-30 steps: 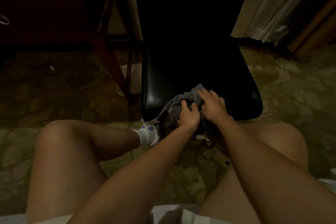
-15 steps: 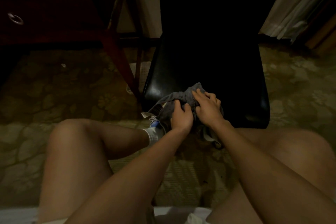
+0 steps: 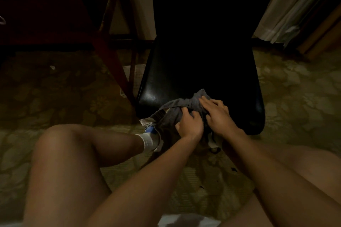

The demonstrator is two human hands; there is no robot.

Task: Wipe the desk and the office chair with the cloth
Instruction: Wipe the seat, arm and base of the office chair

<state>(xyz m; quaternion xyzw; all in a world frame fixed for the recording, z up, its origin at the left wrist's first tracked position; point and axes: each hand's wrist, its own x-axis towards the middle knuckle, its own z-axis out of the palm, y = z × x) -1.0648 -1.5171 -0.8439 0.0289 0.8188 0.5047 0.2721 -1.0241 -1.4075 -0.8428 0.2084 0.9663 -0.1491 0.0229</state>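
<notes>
**Two hands on a soft cloth at the front of the chair**

The grey cloth [image 3: 178, 104] is bunched up on the front edge of the black chair [image 3: 184, 72] seat. Part of it hangs down over the edge. It looks soft, light and floppy, so it will fold and slip about. I think it is best taken in a big handful from the middle of the bunch, not by a loose corner. The seat looks smooth and shiny, so the cloth should slide over it with ease.

The person sits facing the chair with both arms stretched out forward. The left hand [image 3: 191, 125] is at the near side of the bunch. Its grip is closed, with the fingers curled into the cloth and holding a fold of it. The right hand [image 3: 218, 114] is just beside it. Its grip is open, with the fingers spread on top of the cloth and pressing it down on the seat.

The table [image 3: 46, 16] stands to the left, well apart from the hands. A foot in a white sock [image 3: 148, 140] rests on the carpet [image 3: 55, 88] below the cloth.
</notes>
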